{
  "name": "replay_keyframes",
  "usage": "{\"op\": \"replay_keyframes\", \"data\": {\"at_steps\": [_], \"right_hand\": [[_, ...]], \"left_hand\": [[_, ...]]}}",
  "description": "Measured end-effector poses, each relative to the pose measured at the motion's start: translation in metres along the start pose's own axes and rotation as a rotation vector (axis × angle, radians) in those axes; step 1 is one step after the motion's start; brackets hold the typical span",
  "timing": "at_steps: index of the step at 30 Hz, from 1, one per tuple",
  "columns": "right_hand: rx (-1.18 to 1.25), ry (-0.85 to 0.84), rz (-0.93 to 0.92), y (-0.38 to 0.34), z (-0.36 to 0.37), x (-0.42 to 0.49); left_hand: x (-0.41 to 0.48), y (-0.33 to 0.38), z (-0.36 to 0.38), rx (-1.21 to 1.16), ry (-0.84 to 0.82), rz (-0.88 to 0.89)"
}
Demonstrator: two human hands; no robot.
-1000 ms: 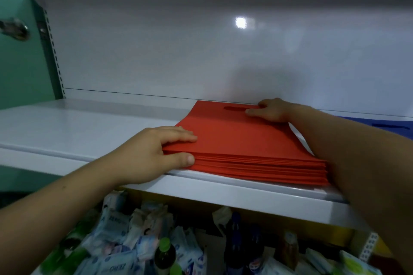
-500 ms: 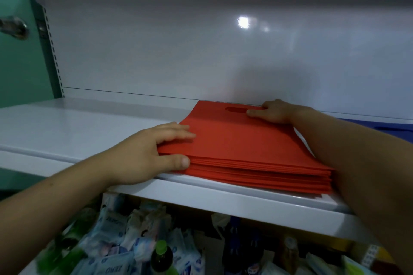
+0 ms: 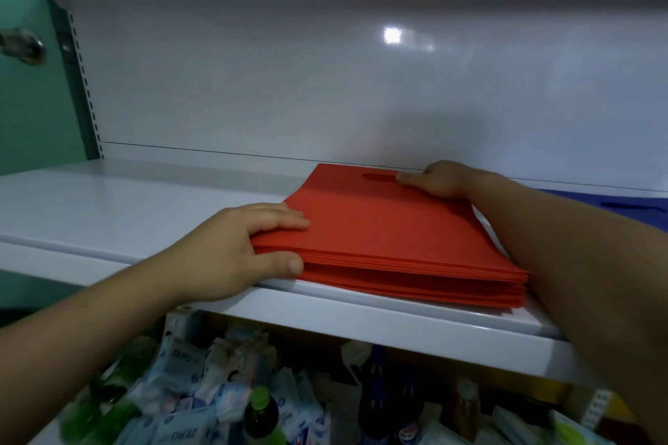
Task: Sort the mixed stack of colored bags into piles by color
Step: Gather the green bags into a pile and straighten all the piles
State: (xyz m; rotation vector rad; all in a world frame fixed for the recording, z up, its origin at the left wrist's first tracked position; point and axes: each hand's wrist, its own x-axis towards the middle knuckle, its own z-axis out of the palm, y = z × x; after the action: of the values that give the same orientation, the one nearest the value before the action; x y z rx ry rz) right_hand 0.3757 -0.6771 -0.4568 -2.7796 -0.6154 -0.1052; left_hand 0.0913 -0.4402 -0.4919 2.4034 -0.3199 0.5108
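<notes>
Squaring the red pile (image 3: 394,228) looks like the step in hand: the stack of red bags lies on the white shelf (image 3: 126,206), its near edge at the shelf's front lip and its far edge, with the cut-out handle slot, close to the back wall. The left hand (image 3: 231,249) clasps the near left corner, fingers (image 3: 278,219) laid flat on top and thumb pressed to the side of the layers, so it holds the stack's edge. The right hand (image 3: 439,179) rests at the far right corner beside the slot, fingers curled narrow against the top bag. A blue bag (image 3: 621,204) shows at far right, just beside the red pile, partly hidden by the forearm. To do this well, I would press from both corners together, nudging the fanned layers on the near side flush, and keep the red edge clear of the blue, without letting the pile slide off the lip
</notes>
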Motion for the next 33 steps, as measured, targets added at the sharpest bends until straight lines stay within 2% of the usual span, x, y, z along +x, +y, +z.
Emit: {"op": "replay_keyframes", "data": {"at_steps": [4, 8, 14, 18, 21, 25, 33], "right_hand": [[0.035, 0.036, -0.023, 0.0012, -0.0017, -0.0003], [-0.028, 0.032, 0.010, 0.0013, -0.0005, -0.0009], [-0.117, 0.128, 0.033, -0.0006, -0.0024, 0.0008], [-0.026, 0.006, 0.009, -0.0014, 0.0017, 0.0000], [-0.010, 0.091, -0.003, -0.0004, 0.0006, -0.0004], [0.000, 0.039, -0.026, 0.0014, 0.0017, 0.0003], [-0.125, 0.048, 0.012, -0.0032, 0.0008, -0.0057]], "left_hand": [[0.0023, 0.0006, 0.0030, 0.139, 0.026, 0.039], [0.0053, -0.0016, 0.0006, 0.276, -0.082, 0.053], [0.0055, -0.0027, 0.0009, 0.274, -0.010, 0.075], [0.0050, 0.0003, -0.0002, 0.263, 0.028, 0.059], [0.0054, 0.0016, 0.0005, 0.289, 0.052, 0.084], [0.0049, 0.0014, 0.0038, 0.318, -0.031, 0.054], [0.0048, 0.0004, 0.0005, 0.287, -0.120, 0.046]]}}
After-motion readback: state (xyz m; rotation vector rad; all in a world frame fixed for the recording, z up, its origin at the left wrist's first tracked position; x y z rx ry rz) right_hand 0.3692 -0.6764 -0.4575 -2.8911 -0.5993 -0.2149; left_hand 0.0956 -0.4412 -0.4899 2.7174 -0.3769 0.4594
